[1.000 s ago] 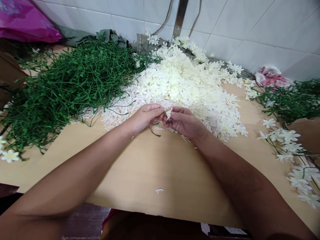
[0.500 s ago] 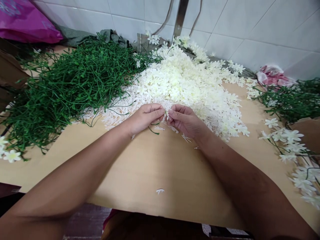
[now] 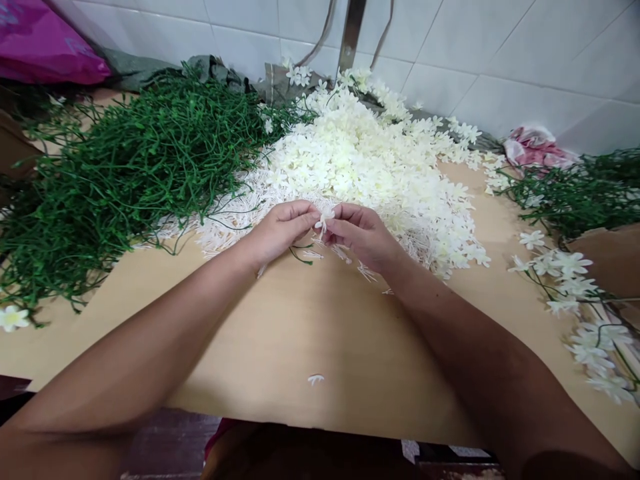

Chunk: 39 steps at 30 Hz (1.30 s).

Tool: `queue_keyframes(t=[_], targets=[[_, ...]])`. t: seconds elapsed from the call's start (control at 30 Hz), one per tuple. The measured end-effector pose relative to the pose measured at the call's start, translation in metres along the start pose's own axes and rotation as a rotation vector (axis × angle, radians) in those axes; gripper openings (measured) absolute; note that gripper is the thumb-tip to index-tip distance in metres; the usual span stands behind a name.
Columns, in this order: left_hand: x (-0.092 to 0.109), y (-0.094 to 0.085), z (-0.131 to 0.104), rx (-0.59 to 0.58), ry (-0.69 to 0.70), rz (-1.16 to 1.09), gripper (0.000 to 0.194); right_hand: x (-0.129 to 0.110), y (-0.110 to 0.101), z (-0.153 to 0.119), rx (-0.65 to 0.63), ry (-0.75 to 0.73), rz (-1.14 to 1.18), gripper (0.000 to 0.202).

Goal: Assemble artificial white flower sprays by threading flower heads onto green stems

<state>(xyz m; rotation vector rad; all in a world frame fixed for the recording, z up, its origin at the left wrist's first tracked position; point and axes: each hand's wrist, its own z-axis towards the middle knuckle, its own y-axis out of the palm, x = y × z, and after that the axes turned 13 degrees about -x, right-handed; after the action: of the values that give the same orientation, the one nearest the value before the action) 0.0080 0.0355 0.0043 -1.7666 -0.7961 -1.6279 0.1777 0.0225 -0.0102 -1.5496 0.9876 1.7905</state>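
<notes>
Two-handed at the centre of the frame: with the left hand (image 3: 286, 230), pinching the left side of a small white flower (image 3: 327, 215) between thumb and forefinger; with the right hand (image 3: 361, 235), closing thumb and forefinger on its right side, other fingers curled beneath. Thin green stem (image 3: 301, 255) just below the left hand; cannot tell whether joined to the flower.

Behind the hands, from the centre to the upper right, heaped on the tan tabletop (image 3: 280, 353): loose white blossoms (image 3: 365, 147), with pale thin stalks (image 3: 225, 230) spread along the near left edge. Across the upper left, piled thick and tangled: green stems (image 3: 165, 147), next to the blossoms.

At the right edge, more green stems in a smaller pile (image 3: 585, 193), above a torn piece of cardboard (image 3: 610, 257) and a row of flowers on stems (image 3: 573, 287). In the upper left corner, a magenta bag (image 3: 45, 43); by the tiled wall (image 3: 535, 47) at upper right, a crumpled pink-and-white cloth or bag (image 3: 537, 148). Low in the centre, lying on bare tabletop, a tiny white scrap (image 3: 315, 379).
</notes>
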Motion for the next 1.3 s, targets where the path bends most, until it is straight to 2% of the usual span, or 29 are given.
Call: queue_keyframes(t=[0.2, 0.47, 0.63, 0.73, 0.83, 1.03, 1.13, 1.3], targets=[[0.003, 0.000, -0.001, 0.119, 0.069, 0.073, 0.022, -0.005, 0.005, 0.000, 0.111, 0.016, -0.236, 0.029], [0.000, 0.002, -0.004, 0.032, 0.015, 0.347, 0.025, 0.002, 0.003, 0.001, 0.171, -0.009, -0.346, 0.020], [-0.008, -0.002, -0.004, 0.104, 0.022, 0.550, 0.024, 0.002, 0.006, 0.000, 0.192, -0.041, -0.497, 0.019], [-0.008, 0.000, -0.004, 0.103, 0.036, 0.611, 0.020, 0.004, 0.006, -0.001, 0.202, -0.068, -0.597, 0.016], [-0.006, 0.002, -0.004, 0.072, 0.048, 0.609, 0.017, 0.007, 0.004, -0.002, 0.190, -0.109, -0.653, 0.003], [-0.004, 0.003, -0.003, 0.023, 0.062, 0.429, 0.014, 0.007, 0.004, -0.003, 0.184, -0.176, -0.753, 0.006], [-0.003, 0.004, -0.002, 0.017, 0.065, 0.362, 0.015, 0.005, 0.006, -0.004, 0.221, -0.176, -0.832, 0.007], [0.002, 0.006, -0.003, 0.047, 0.060, 0.304, 0.014, 0.000, 0.008, -0.004, 0.364, -0.142, -0.897, 0.014]])
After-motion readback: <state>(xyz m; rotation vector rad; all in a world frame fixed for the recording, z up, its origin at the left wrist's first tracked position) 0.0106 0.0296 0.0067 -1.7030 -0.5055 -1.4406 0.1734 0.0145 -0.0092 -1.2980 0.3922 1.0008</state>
